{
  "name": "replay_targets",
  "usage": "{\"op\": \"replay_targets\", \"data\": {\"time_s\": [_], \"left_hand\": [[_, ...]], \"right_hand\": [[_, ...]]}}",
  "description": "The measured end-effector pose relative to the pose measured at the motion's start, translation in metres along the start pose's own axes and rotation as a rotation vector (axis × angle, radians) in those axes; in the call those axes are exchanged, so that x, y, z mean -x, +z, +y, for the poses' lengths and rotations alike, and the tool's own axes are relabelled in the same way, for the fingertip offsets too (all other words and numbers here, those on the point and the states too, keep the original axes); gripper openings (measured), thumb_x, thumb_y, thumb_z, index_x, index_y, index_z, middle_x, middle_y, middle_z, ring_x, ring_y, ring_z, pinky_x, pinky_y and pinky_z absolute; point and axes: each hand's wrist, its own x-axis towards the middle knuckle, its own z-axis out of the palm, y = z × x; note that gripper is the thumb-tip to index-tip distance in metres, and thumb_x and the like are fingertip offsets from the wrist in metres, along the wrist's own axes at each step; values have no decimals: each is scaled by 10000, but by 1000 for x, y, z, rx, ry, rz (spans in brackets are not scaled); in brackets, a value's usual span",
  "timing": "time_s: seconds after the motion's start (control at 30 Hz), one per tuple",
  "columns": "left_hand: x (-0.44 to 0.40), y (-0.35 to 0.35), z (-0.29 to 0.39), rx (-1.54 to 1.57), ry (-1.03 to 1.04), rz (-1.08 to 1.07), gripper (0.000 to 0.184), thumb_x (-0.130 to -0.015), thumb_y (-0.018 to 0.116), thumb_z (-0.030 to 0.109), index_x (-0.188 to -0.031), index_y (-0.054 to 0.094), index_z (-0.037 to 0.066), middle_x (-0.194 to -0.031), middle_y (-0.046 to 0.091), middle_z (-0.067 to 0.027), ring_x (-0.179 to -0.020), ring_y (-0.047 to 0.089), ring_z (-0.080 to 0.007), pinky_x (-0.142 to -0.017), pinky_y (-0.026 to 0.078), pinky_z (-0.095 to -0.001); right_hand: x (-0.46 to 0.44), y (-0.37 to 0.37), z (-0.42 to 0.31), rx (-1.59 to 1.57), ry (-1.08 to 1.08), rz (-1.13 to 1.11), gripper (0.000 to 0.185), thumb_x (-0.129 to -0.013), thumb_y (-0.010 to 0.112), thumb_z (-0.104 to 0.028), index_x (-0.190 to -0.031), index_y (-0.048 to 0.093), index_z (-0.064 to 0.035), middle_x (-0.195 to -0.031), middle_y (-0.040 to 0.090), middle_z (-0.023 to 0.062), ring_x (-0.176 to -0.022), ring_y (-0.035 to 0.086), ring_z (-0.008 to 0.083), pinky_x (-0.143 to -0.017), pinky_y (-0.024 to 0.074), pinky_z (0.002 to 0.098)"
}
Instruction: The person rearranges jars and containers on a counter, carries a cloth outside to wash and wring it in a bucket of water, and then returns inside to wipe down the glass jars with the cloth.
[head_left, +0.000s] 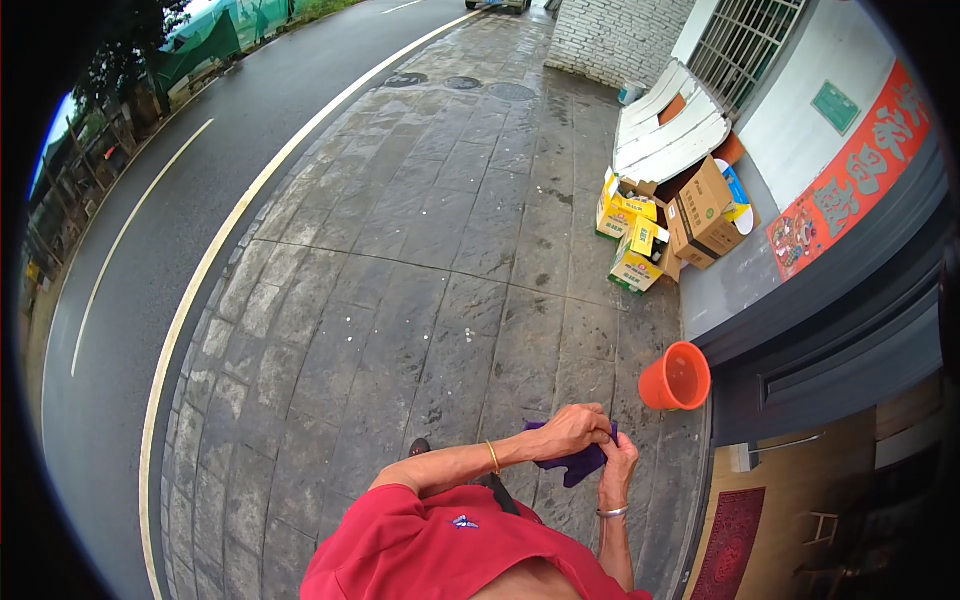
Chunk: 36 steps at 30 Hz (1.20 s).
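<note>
A dark purple cloth (580,466) hangs bunched between my two hands, partly hidden by the fingers. My left hand (572,430), with a gold bangle at the wrist, is closed on the upper part of the cloth. My right hand (618,464), wearing a silver bangle, grips the cloth's right side with bent fingers. Both hands are close together above the pavement, in front of my red shirt (440,545). An orange-red bucket (655,385) stands on the ground just beyond my right hand.
Several cardboard boxes (700,212) lie by the wall, under a leaning white panel (655,140). A dark-framed doorway (850,350) opens on the right, with a red mat (728,545) inside. Wet paving (400,300) runs alongside a road (170,230) at left.
</note>
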Motion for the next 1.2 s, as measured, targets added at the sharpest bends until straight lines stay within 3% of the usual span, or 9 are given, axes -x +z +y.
{"op": "replay_targets", "data": {"time_s": [0.5,0.57,0.67,0.8,0.9,0.97,1.07,1.1,1.2], "left_hand": [[-15,21,8,97,-161,53,217,-735,716,166,-791,578,8,-792,557,-106,-762,570,-274,-653,442,-371],[-18,25,10,100,-162,-13,226,-733,723,170,-788,574,9,-786,549,-105,-755,565,-268,-649,439,-366],[-29,32,11,93,-205,-64,223,-749,719,162,-795,570,2,-774,544,-120,-716,547,-282,-632,429,-375],[-37,45,-1,221,-355,-97,247,-777,726,203,-812,581,7,-756,547,-97,-702,539,-219,-633,433,-344],[-51,51,-14,315,-363,-173,215,-778,745,174,-870,602,42,-764,540,-16,-715,506,-116,-613,422,-279],[-66,43,-21,352,-323,-217,243,-742,748,135,-926,613,51,-903,525,-43,-786,527,-147,-673,439,-282],[-92,33,-41,116,-31,-435,324,-688,748,94,-982,616,63,-1025,479,-69,-842,542,-203,-737,458,-297],[-97,33,-41,41,52,-489,392,-644,750,63,-1013,620,69,-1062,473,-117,-884,557,-281,-781,476,-348],[-111,59,-45,-128,199,-697,432,-643,743,69,-1051,604,48,-1068,474,-158,-1005,523,-345,-835,472,-387]], "right_hand": [[-2,-27,-3,322,-175,73,286,-822,728,-270,-816,619,-6,-714,517,-65,-656,436,41,-562,358,200],[-3,-34,-6,431,-194,80,316,-822,716,-274,-809,598,18,-635,516,-12,-621,421,76,-533,396,282],[-6,-43,-7,456,-220,120,310,-818,716,-275,-812,605,15,-613,526,15,-606,420,82,-532,406,289],[-5,-50,-16,375,-186,206,291,-771,743,-249,-801,604,5,-665,582,31,-623,486,87,-552,428,289],[-4,-66,-23,120,-110,327,212,-695,748,-92,-827,610,-2,-729,619,23,-669,563,105,-626,474,263],[6,-90,-23,105,-70,462,272,-637,725,21,-889,625,2,-779,644,32,-708,598,121,-686,494,258],[26,-136,-19,77,-49,719,268,-658,719,19,-913,637,18,-794,652,34,-722,596,114,-699,490,252],[36,-151,-13,44,-46,819,268,-658,719,19,-913,637,18,-794,652,34,-722,596,114,-699,490,252],[62,-177,4,-25,-37,894,208,-702,699,15,-900,643,44,-801,652,27,-730,588,102,-694,475,236]]}}
